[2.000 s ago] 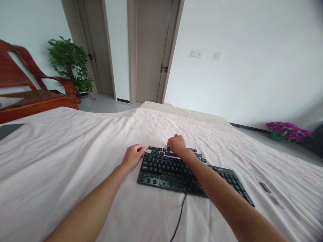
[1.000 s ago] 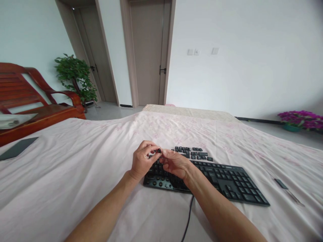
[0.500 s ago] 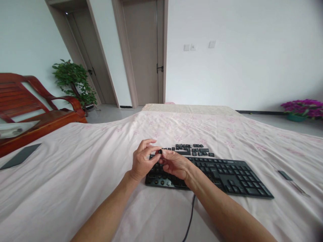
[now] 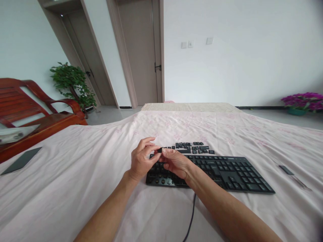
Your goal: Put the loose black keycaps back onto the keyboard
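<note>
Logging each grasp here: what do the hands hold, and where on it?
A small black keycap, pinched by its sides between the fingertips of the left hand and right hand, above the keyboard.

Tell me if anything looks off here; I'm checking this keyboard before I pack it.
Yes. The keyboard lacks keycaps at its left end, where bare round sockets show. The loose keycaps lie on the sheet just behind it. Both hands, left hand and right hand, pinch one small keycap above it.

A small black keycap (image 4: 159, 150) is pinched between the fingertips of both hands, raised just above the left end of the black keyboard (image 4: 222, 171). More loose keycaps (image 4: 191, 147) lie in a cluster just beyond the fingers.
</note>
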Motion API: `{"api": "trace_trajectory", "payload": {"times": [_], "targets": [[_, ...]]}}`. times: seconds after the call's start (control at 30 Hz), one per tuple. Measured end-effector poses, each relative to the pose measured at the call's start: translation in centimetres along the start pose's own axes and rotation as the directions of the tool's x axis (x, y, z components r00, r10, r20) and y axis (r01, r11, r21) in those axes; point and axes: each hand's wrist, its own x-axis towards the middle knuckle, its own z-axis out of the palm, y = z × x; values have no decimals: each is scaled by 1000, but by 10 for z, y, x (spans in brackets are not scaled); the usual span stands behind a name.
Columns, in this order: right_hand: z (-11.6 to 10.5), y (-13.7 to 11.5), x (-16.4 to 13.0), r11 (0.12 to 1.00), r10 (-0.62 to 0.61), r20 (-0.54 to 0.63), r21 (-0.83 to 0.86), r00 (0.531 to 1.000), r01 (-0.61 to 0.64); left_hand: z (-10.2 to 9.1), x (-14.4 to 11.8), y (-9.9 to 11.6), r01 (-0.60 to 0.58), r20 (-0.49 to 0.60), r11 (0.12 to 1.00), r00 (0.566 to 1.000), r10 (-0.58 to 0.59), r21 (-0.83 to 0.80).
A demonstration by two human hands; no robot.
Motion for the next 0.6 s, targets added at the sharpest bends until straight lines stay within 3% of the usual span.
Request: {"api": "trace_trajectory", "payload": {"times": [0.23, 0.6], "targets": [[-1, 3, 2, 993, 16, 147, 110, 989, -32, -2, 3, 6, 31, 11, 1000, 999, -31, -5], [1, 17, 3, 953, -13, 243, 296, 970, -62, -6, 7, 15, 55, 77, 997, 996, -51, -46]]}}
